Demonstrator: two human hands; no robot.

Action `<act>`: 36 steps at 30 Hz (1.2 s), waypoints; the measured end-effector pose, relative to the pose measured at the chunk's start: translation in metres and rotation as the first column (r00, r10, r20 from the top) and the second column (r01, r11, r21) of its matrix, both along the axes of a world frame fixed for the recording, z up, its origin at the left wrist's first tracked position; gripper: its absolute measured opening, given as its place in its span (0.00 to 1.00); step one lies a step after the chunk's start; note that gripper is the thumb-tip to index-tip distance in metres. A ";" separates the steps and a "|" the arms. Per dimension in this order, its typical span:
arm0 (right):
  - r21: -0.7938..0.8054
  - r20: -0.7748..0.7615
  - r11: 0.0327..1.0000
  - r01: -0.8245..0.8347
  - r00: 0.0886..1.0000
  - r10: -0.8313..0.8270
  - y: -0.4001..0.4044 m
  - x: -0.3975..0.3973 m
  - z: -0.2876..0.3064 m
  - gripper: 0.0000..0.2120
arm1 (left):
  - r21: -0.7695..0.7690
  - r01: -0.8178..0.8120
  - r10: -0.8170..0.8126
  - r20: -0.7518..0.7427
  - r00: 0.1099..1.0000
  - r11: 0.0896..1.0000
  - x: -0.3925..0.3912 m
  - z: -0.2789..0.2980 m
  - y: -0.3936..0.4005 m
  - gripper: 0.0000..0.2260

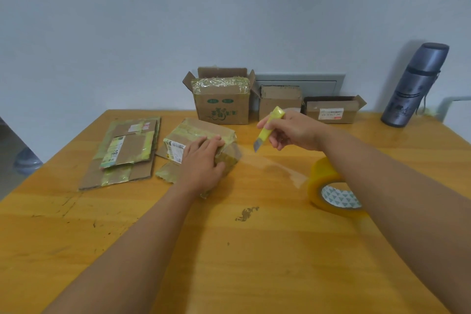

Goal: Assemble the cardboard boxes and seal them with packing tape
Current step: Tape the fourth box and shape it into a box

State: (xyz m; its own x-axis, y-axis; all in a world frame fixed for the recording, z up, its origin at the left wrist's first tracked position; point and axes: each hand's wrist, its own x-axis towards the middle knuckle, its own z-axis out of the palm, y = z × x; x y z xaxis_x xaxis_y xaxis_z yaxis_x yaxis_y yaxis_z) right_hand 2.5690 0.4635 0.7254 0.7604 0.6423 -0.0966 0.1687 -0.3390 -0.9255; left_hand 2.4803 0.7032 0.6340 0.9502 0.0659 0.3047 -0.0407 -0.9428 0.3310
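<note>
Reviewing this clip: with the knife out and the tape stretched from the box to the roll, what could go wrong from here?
The utility knife blade points toward the left hand pressing the box; a slip could nick its fingers. The tape strip may sag once cut and stick to the table. The tape roll stands on edge and could roll.

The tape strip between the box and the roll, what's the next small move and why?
Probably bring the yellow knife in the right hand down across the tape strip near the box: it's still joined to the roll, and the left hand steadies the box.
</note>
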 end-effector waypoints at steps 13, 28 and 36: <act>0.108 -0.118 0.994 -0.002 0.993 0.014 0.035 0.012 -0.001 0.16 | -0.015 0.009 -0.009 0.015 1.000 1.000 0.009 0.001 0.005 0.23; 0.030 -0.138 0.998 0.054 0.989 -0.049 0.040 0.007 -0.003 0.14 | -0.011 0.005 -0.005 0.014 1.000 1.000 0.010 -0.002 0.006 0.23; 0.025 -0.147 1.000 0.008 0.989 -0.005 0.034 0.005 -0.001 0.13 | -0.015 0.004 -0.003 0.018 1.000 1.000 0.011 -0.003 0.006 0.23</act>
State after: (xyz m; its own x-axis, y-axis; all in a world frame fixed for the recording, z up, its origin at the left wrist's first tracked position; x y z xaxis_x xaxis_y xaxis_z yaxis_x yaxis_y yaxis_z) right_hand 2.5739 0.4975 0.7245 0.7433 0.6410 -0.1915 0.0280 -0.3158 -0.9484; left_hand 2.4910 0.7091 0.6309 0.9449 0.0672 0.3203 -0.0500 -0.9376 0.3442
